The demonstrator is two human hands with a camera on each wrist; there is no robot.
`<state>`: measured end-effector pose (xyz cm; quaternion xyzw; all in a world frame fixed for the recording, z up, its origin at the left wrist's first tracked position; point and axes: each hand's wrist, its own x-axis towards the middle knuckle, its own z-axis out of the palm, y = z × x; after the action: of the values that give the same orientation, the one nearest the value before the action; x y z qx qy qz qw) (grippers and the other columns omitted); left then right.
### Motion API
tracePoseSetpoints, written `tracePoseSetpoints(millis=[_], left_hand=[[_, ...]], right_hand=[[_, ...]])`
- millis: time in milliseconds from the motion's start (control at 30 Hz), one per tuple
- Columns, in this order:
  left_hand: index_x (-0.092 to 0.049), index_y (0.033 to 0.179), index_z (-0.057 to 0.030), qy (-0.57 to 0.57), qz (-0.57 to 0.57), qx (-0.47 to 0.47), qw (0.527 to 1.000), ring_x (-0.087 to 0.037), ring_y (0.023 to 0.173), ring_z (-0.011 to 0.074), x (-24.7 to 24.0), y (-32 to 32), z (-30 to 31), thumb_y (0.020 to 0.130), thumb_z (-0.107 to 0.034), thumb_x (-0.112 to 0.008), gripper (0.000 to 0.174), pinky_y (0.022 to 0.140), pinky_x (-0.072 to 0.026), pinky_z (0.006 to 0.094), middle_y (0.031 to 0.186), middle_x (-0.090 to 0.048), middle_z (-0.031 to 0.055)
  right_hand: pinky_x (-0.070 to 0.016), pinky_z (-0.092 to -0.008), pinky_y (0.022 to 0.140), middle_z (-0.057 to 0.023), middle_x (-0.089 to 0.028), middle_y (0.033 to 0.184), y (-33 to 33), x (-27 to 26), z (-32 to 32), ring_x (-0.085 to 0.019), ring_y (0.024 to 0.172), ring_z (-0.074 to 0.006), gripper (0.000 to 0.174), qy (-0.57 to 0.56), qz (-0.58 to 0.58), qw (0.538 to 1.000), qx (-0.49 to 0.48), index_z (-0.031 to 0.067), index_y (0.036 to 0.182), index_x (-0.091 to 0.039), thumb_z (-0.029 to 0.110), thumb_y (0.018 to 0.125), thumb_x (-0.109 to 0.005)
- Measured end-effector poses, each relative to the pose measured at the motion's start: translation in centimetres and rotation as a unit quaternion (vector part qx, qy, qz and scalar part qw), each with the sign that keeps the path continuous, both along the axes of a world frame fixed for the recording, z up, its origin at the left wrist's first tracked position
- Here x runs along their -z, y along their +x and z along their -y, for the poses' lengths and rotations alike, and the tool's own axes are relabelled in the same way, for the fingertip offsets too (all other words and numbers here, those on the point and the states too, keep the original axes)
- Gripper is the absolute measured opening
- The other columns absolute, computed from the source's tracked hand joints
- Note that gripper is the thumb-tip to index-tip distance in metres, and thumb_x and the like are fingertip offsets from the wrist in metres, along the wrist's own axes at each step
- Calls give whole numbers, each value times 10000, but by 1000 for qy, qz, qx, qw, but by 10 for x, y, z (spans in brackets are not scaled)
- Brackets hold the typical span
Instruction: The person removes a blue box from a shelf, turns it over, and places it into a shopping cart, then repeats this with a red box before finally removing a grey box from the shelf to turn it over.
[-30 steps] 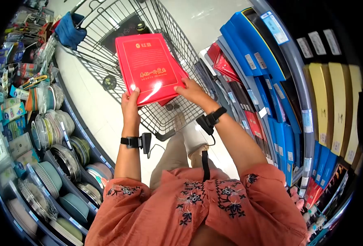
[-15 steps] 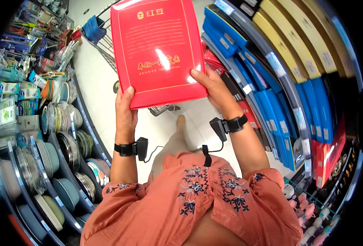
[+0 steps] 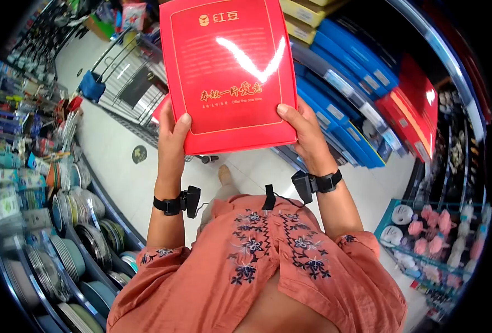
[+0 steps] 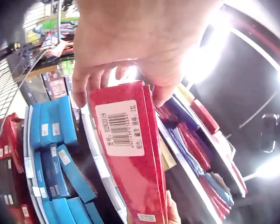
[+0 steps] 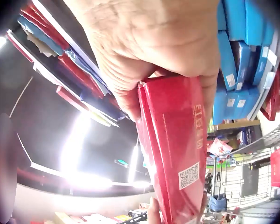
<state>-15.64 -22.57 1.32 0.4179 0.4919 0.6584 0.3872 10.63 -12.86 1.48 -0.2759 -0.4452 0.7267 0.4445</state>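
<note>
A flat red gift box (image 3: 229, 72) with gold lettering and a thin gold border is held up in front of the body, its printed face toward the head camera. My left hand (image 3: 172, 139) grips its lower left corner, thumb on the face and fingers behind. At the lower right corner my right hand (image 3: 309, 136) grips it the same way. The left wrist view shows the box's narrow side with a white barcode label (image 4: 119, 128). On the opposite side, in the right wrist view, is a QR code (image 5: 189, 176). Clear glossy wrap covers the box.
A wire shopping cart (image 3: 126, 91) stands ahead on the left, a blue cloth (image 3: 92, 86) on its handle. Shelves of stacked bowls and plates (image 3: 68, 258) line the left. Blue boxes (image 3: 334, 111) and red boxes (image 3: 407, 116) fill the right shelf, above a rack of pink items (image 3: 432, 222).
Both hands have raised the red box from over the cart and brought it closer to the head camera. The view has swung toward the right shelf, and the cart now appears farther off.
</note>
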Motion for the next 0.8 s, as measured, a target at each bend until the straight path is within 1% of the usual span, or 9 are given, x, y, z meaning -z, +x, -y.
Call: tracePoseSetpoints(millis=[67, 100, 200, 267, 333, 467, 567, 667, 800], left_hand=[[-265, 1547, 21, 36, -66, -26, 997, -449, 1385, 256, -9, 18, -6, 1011, -250, -601, 689, 1131, -385, 395, 1520, -424, 210], [-200, 1570, 26, 42, -107, -14, 993, -408, 1417, 285, -14, 23, -9, 1014, -243, -597, 734, 1154, -359, 420, 1559, -362, 245], [-194, 1571, 30, 33, -85, 24, 996, -403, 1418, 307, -21, 50, -13, 1012, -245, -603, 745, 1167, -340, 436, 1563, -349, 261], [-260, 1550, 40, 16, -56, 75, 995, -436, 1395, 269, -7, 56, -23, 1011, -258, -611, 709, 1142, -377, 398, 1530, -412, 225], [-304, 1534, 43, 19, -28, 146, 989, -467, 1370, 244, -11, 71, -29, 1009, -269, -616, 685, 1123, -400, 372, 1500, -460, 198], [-364, 1501, 31, -18, 99, 248, 964, -535, 1308, 216, -16, 103, -33, 1001, -288, -625, 648, 1084, -450, 349, 1434, -534, 153], [-371, 1488, 17, -24, 147, 282, 948, -582, 1265, 233, -15, 119, -37, 996, -279, -620, 626, 1043, -512, 368, 1407, -552, 153], [-378, 1482, 24, -15, 149, 296, 943, -599, 1241, 234, -18, 131, -37, 990, -243, -620, 609, 1028, -523, 364, 1388, -565, 158], [-418, 1450, 28, -10, 126, 256, 958, -614, 1191, 220, -32, 141, -31, 972, -252, -652, 601, 1015, -506, 344, 1346, -589, 154]], right_hand=[[-526, -335, 986, -179, -627, 1284, 20, -5, 14, -646, 1147, -214, 645, -2, -14, 999, 35, -53, 1394, -483, 291, 915, -745], [-527, -335, 983, -179, -627, 1285, 30, -5, 19, -644, 1150, -214, 640, -1, -17, 999, 47, -52, 1395, -483, 285, 916, -742], [-526, -335, 981, -177, -626, 1293, 61, -3, 31, -639, 1159, -214, 630, 0, -25, 997, 80, -49, 1402, -480, 266, 918, -733], [-522, -337, 986, -174, -624, 1303, 81, 0, 35, -635, 1166, -213, 631, 8, -30, 995, 94, -44, 1411, -477, 254, 916, -729], [-514, -338, 997, -168, -621, 1313, 98, 0, 42, -631, 1172, -213, 641, 18, -27, 992, 123, -38, 1422, -473, 247, 910, -730], [-499, -341, 1016, -156, -620, 1322, 125, -6, 61, -625, 1183, -212, 665, 27, -25, 988, 147, -33, 1436, -469, 253, 898, -737], [-494, -337, 1026, -152, -617, 1330, 139, -2, 70, -616, 1201, -213, 694, 29, -20, 986, 163, -30, 1442, -467, 281, 892, -755], [-491, -339, 1034, -154, -613, 1337, 149, -2, 78, -608, 1215, -213, 715, 19, -20, 985, 172, -27, 1447, -463, 302, 889, -766], [-486, -350, 1038, -154, -606, 1352, 154, 2, 80, -602, 1228, -224, 733, 9, -7, 987, 163, -23, 1455, -459, 323, 890, -772]])
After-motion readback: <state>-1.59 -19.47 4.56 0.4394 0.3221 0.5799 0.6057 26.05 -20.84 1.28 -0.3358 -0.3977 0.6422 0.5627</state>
